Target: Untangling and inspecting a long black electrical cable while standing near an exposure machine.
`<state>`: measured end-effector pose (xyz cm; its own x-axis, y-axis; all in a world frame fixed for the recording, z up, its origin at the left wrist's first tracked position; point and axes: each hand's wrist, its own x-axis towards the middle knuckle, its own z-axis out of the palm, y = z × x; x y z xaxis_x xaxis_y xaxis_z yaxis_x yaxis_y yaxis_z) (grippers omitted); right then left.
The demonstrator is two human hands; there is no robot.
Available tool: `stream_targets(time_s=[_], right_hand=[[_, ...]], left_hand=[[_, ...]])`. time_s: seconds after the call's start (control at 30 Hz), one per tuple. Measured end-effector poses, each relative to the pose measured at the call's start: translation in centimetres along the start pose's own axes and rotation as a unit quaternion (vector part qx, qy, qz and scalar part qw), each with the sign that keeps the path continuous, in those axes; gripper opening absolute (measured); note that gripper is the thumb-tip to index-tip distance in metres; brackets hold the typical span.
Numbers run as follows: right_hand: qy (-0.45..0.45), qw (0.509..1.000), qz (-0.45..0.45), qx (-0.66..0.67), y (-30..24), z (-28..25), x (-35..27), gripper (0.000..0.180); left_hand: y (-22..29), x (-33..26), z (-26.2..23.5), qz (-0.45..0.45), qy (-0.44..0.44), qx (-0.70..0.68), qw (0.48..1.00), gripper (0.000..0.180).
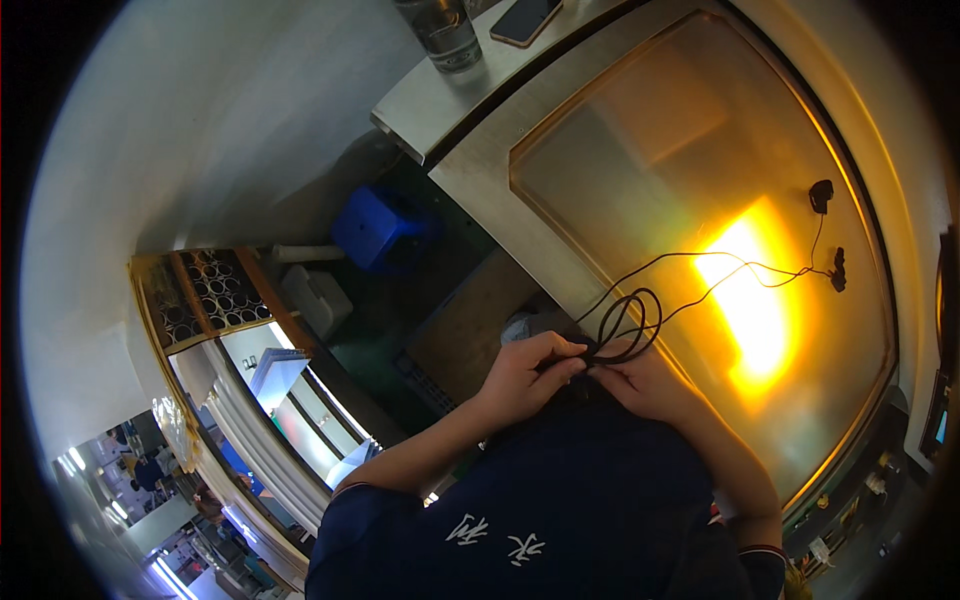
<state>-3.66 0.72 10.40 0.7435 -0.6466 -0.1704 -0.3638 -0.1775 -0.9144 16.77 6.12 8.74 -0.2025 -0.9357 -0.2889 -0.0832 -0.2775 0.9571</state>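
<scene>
A thin black cable [648, 300] is gathered in several loops close to my body, at the near edge of a metal worktop. My left hand [535, 372] pinches the bundle from the left, thumb and forefinger pressed together. From the right, my right hand [648, 382] grips the same bundle, its fingers partly hidden under the loops. Two strands of the cable run out across the worktop to the right. They lead to a small black piece [821, 195] and a second black piece [838, 270], whose kinds I cannot make out.
The metal worktop [620, 170] has a raised rim and a bright yellow light patch. On a ledge beyond it stand a clear glass of liquid [450, 45] and a phone [525, 20]. A blue stool [375, 228] and a grey bin [316, 300] are on the floor to the left.
</scene>
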Motion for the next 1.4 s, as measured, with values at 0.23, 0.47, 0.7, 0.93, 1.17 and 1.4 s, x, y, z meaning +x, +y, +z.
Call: stream_targets(time_s=[0.23, 0.47, 0.7, 0.93, 1.17, 1.4], right_hand=[[0.035, 0.999, -0.001, 0.007, 0.4, 0.8, -0.2, 0.019], [0.070, 0.991, 0.019, -0.114, 1.9, 1.7, -0.5, 0.017], [0.097, 0.988, 0.043, -0.116, 1.7, 0.7, 0.0, 0.016], [0.131, 0.986, -0.004, -0.101, 2.0, 0.5, 0.2, 0.016], [0.169, 0.962, 0.133, 0.170, 2.4, 1.7, -0.4, 0.014], [0.093, 0.957, 0.036, 0.273, 1.5, 0.6, 0.1, 0.019]], left_hand=[[0.3, 0.0, -0.3, 0.044, -0.019, 0.048, 0.998, 0.019], [-0.4, 0.2, 0.2, 0.163, 0.019, 0.152, 0.975, 0.025], [0.1, -0.2, 0.8, 0.011, 0.015, 0.091, 0.996, 0.017], [-0.5, 0.1, 0.9, 0.096, 0.026, 0.204, 0.974, 0.016], [0.6, 0.2, 0.7, 0.070, -0.017, 0.139, 0.988, 0.016], [1.1, 0.4, 0.7, 0.047, -0.045, 0.121, 0.991, 0.018]])
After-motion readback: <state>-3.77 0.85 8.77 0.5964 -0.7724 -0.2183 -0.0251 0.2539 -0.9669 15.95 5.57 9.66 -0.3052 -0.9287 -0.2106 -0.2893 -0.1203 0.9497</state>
